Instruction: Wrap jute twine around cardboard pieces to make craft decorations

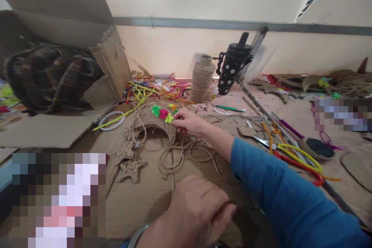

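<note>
My right hand [188,121], in a blue sleeve, reaches forward and pinches the edge of a curved jute-wrapped piece [154,122]. Small green, pink and yellow pipe-cleaner flowers [163,113] sit on top of that piece. Loose jute cord [180,155] trails from it over the cardboard. My left hand [193,211] is close to the camera at the bottom, fingers curled in a loose fist; what is in it, if anything, is hidden. A jute star shape [130,168] lies to the left of the cord.
A twine spool [202,79] and a black flowered bottle [232,68] stand by the wall. Coloured pipe cleaners [157,87] lie behind the piece. Scissors [290,153] lie at right. An open cardboard box [69,46] with dark fabric stands at left, a white ring [112,121] beside it.
</note>
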`<state>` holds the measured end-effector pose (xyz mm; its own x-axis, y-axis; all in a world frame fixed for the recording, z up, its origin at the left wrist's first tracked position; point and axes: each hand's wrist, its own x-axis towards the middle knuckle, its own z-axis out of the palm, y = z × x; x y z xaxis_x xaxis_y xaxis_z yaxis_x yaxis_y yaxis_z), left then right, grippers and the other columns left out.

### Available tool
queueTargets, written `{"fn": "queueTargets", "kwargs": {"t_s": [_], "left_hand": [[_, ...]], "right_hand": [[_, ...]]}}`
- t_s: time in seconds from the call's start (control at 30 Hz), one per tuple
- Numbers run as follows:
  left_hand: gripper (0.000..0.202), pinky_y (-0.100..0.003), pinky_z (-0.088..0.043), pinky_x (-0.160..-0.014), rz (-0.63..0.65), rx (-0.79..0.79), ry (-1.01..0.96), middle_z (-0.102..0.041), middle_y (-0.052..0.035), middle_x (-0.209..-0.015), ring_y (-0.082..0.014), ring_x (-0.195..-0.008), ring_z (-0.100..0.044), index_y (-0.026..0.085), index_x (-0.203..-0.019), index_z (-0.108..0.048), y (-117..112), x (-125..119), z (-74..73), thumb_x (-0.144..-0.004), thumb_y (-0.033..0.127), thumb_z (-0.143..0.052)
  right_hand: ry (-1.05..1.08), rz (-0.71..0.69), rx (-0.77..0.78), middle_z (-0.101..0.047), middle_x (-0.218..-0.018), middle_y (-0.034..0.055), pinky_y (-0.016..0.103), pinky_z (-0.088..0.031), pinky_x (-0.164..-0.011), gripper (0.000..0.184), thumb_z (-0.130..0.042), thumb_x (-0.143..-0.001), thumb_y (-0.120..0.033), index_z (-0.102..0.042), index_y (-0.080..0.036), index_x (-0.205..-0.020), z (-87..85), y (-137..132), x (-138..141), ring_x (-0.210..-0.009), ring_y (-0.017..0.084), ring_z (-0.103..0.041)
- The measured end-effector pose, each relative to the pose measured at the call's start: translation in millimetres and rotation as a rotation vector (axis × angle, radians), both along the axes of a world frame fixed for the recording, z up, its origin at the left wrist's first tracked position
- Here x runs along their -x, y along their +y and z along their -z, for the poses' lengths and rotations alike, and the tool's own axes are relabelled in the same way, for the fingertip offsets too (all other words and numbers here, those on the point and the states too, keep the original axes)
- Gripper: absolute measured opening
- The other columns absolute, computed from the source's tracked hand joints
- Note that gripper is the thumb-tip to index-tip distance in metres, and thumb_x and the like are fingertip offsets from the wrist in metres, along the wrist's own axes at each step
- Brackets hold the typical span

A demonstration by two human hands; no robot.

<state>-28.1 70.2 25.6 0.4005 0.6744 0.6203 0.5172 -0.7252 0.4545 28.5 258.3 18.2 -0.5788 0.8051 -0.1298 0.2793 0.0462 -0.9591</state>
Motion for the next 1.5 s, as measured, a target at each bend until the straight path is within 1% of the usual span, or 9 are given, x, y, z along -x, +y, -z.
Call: {"fn": "queueTargets", "kwargs": {"t_s": [0.13,0.27,0.5,0.7,0.97,1.17,1.33,1.43,1.5], "left_hand": [[0.018,-0.028,-0.042,-0.051,-0.003,0.03,0.014,-0.065,0.002,-0.058,-0.0134,-0.052,-0.058,0.017,-0.066,-0.062,0,0,-0.8,-0.083,0.018,-0.055],[0.019,-0.028,-0.041,-0.05,-0.005,0.035,0.026,-0.065,0.002,-0.058,-0.0134,-0.051,-0.058,0.017,-0.066,-0.062,1,-1,-0.5,-0.083,0.018,-0.055],[0.023,-0.029,-0.041,-0.049,-0.015,0.037,0.049,-0.066,0.0014,-0.057,-0.0144,-0.05,-0.059,0.018,-0.067,-0.063,1,-2,0.3,-0.087,0.023,-0.052],[0.024,-0.028,-0.04,-0.049,-0.03,0.009,0.048,-0.065,0.0011,-0.056,-0.0142,-0.05,-0.059,0.018,-0.066,-0.062,2,-2,4.0,-0.087,0.022,-0.051],[0.018,-0.027,-0.043,-0.053,0.009,0.014,0.029,-0.068,-0.0001,-0.061,-0.0147,-0.054,-0.062,0.018,-0.07,-0.061,3,0,6.1,-0.085,0.017,-0.052],[0.012,-0.027,-0.045,-0.053,0.026,0.0,0.015,-0.068,0.0002,-0.063,-0.0148,-0.055,-0.063,0.017,-0.074,-0.06,4,0,4.7,-0.084,0.015,-0.053],[0.013,-0.026,-0.047,-0.052,0.029,0.002,0.087,-0.067,0.0013,-0.062,-0.0148,-0.054,-0.062,0.019,-0.076,-0.06,5,1,1.9,-0.086,0.017,-0.052],[0.013,-0.025,-0.048,-0.052,0.004,-0.007,0.1,-0.068,0.0018,-0.063,-0.0142,-0.055,-0.063,0.02,-0.077,-0.059,6,1,1.6,-0.087,0.018,-0.051],[0.012,-0.024,-0.049,-0.051,-0.009,-0.002,0.109,-0.067,0.0022,-0.063,-0.0135,-0.054,-0.063,0.02,-0.078,-0.059,6,1,2.2,-0.087,0.019,-0.05]], "right_hand": [[0.092,0.049,-0.002,-0.05,-0.053,-0.0074,0.014,-0.037,-0.041,0.018,-0.066,-0.077,-0.028,-0.052,-0.017,-0.075,-8.8,4,-2,-0.044,0.005,-0.049],[0.1,0.059,0.008,-0.05,-0.054,-0.0077,0.013,-0.038,-0.041,0.016,-0.065,-0.079,-0.026,-0.053,-0.017,-0.075,-5.7,6,0,-0.044,0.004,-0.048],[-0.053,0.013,0.029,-0.055,-0.066,-0.0052,0.017,-0.043,-0.045,0.012,-0.057,-0.089,-0.023,-0.058,-0.012,-0.084,15.2,6,12,-0.049,0.005,-0.05],[-0.159,-0.036,-0.068,-0.055,-0.067,-0.0045,0.018,-0.041,-0.044,0.01,-0.058,-0.088,-0.021,-0.061,-0.013,-0.09,11.1,2,5,-0.05,0.006,-0.051],[-0.331,-0.013,-0.292,-0.061,-0.071,-0.0007,0.021,-0.042,-0.052,0.025,-0.055,-0.085,-0.019,-0.061,-0.011,-0.108,-13.1,-10,-40,-0.056,0.01,-0.055],[-0.507,-0.108,-0.448,-0.069,-0.089,0.0076,0.029,-0.046,-0.072,0.024,-0.056,-0.082,-0.019,-0.066,-0.013,-0.103,-33.5,-58,-99,-0.079,0.018,-0.062],[-0.665,-0.207,-0.59,-0.068,-0.099,0.0111,0.035,-0.046,-0.081,0.022,-0.057,-0.082,-0.02,-0.067,-0.016,-0.101,-25.1,-95,-133,-0.092,0.025,-0.062],[-0.756,-0.208,-0.726,-0.067,-0.099,0.0122,0.035,-0.048,-0.078,0.021,-0.054,-0.086,-0.019,-0.066,-0.014,-0.102,-13.4,-102,-139,-0.091,0.025,-0.063],[-0.776,-0.166,-0.749,-0.067,-0.093,0.0126,0.035,-0.049,-0.074,0.021,-0.05,-0.087,-0.014,-0.067,-0.013,-0.099,-7.1,-102,-141,-0.086,0.025,-0.064]]}}
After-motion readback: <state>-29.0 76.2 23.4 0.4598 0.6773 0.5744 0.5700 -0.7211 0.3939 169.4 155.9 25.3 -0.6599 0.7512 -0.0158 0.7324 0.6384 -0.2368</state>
